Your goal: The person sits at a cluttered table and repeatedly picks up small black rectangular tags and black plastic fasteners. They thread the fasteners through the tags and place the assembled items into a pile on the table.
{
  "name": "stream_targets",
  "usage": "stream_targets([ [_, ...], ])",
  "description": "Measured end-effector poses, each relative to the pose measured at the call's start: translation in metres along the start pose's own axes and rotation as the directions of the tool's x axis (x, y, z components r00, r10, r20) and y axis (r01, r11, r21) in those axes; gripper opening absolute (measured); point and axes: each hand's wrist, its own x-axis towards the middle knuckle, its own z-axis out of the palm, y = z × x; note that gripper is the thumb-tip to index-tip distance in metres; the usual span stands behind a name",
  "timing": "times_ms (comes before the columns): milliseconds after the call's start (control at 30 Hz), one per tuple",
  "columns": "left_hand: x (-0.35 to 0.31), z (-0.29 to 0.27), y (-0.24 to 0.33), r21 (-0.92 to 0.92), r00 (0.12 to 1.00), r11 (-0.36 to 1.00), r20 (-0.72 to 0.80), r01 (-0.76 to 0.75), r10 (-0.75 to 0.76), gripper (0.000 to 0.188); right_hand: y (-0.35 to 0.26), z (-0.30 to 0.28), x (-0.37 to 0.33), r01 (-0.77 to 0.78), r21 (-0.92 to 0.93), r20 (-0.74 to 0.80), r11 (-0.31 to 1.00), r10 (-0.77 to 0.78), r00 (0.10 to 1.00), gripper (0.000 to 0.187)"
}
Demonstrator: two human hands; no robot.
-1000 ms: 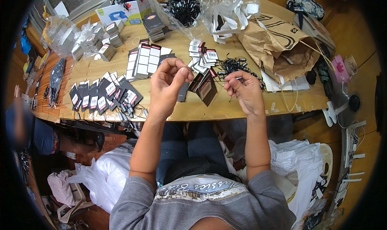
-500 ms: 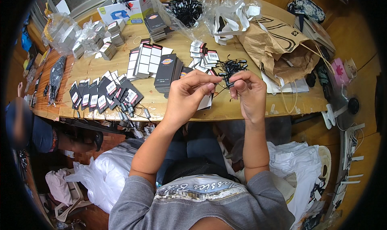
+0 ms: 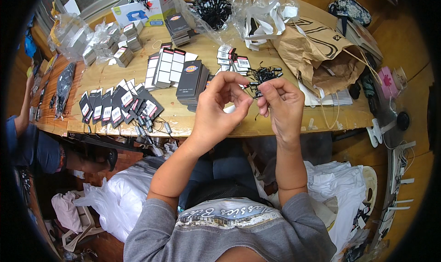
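My left hand (image 3: 223, 103) is over the front of the table, its thumb and index finger apart in a C shape with nothing plain between them. Beside it, my right hand (image 3: 284, 101) is closed in a pinch on a thin black hang-tag string (image 3: 256, 93). A tangled pile of black tag strings (image 3: 268, 73) lies just beyond the fingers. Left of my hands is a stack of black tags (image 3: 189, 80); small white barcode tags (image 3: 232, 60) lie behind them. Black tags with strings attached (image 3: 120, 103) fan out at the front left.
Bundled tags in clear bags (image 3: 103, 46) and an iron box (image 3: 138, 15) stand at the back left. A bag of black strings (image 3: 211, 11) is at the back; a brown paper bag (image 3: 317, 55) lies at the right. Another person's arm (image 3: 25, 101) shows at the far left.
My left thumb and index finger have parted from their pinch. My right fingers have closed in around the string. At the far left the other person's arm has risen toward the table.
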Motion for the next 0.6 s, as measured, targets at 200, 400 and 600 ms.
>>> stream_targets([
  [200, -0.0018, 0.0014, -0.0012, 0.025, 0.999, 0.999, -0.018, -0.026, 0.026, 0.028, -0.0010, -0.0039, 0.0016, 0.004, -0.038, -0.003, 0.999, -0.004, 1.000, 0.010],
  [400, 0.0005, 0.0008, 0.0018, 0.022, 0.999, 0.999, -0.012, -0.032, 0.032, 0.028, -0.0038, -0.0024, 0.0007, -0.023, -0.025, 0.028, 0.999, 0.024, 0.999, 0.010],
  [600, 0.0014, 0.0020, 0.0038, 0.043, 1.000, 0.999, 0.009, 0.002, -0.003, 0.029, -0.0034, -0.0038, 0.0001, 0.020, -0.065, 0.070, 0.998, -0.015, 0.997, 0.008],
])
